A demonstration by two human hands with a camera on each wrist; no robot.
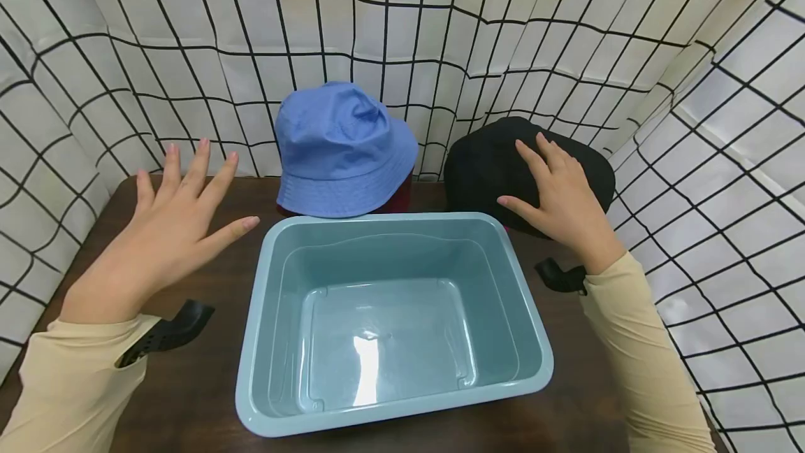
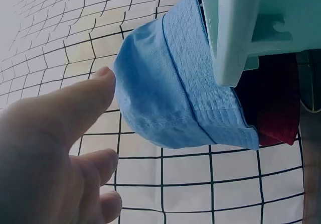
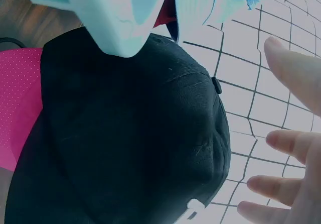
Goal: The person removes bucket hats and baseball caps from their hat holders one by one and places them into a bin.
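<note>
A light blue plastic basin (image 1: pixel 390 257) with nothing inside stands in the middle of the table. Behind its far rim sits a blue bucket hat (image 1: pixel 342 149), over a dark red item (image 2: pixel 278 101) that shows under its brim. To the right lies a black cap (image 1: pixel 481 170), with a pink dotted item (image 3: pixel 20 103) beneath it. My left hand (image 1: pixel 163 240) hovers left of the basin, fingers spread, holding nothing. My right hand (image 1: pixel 562 191) is over the black cap in the head view, fingers spread; the right wrist view shows a gap between them.
White cloth walls with a black grid (image 1: pixel 402 33) enclose the back and both sides. Dark brown wooden table (image 1: pixel 207 369) shows around the basin. A black strap piece (image 1: pixel 170 331) juts from the left wrist, and another black piece (image 1: pixel 560 277) from the right.
</note>
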